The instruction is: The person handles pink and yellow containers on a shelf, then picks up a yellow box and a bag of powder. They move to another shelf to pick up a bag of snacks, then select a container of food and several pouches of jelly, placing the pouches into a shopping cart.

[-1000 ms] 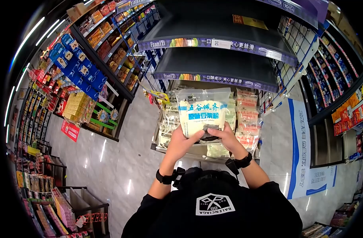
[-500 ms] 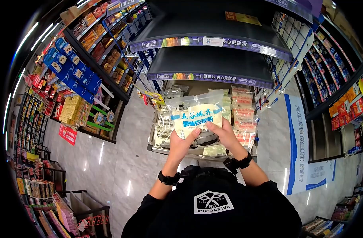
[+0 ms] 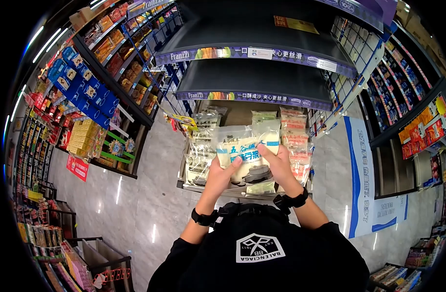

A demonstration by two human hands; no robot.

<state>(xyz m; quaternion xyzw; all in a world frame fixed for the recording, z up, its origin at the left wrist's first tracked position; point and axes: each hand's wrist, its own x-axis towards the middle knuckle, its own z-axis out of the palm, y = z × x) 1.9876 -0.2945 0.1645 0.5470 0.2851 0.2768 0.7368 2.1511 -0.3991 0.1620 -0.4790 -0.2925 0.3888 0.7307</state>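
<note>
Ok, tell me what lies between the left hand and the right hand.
The head view shows a white bag filling that gap, with the left hand and right hand gripping its sides.

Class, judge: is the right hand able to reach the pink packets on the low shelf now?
Probably yes for reach: the pink packets lie right beside the right hand, nothing between; but it is busy gripping the white bag with the left hand.
</note>
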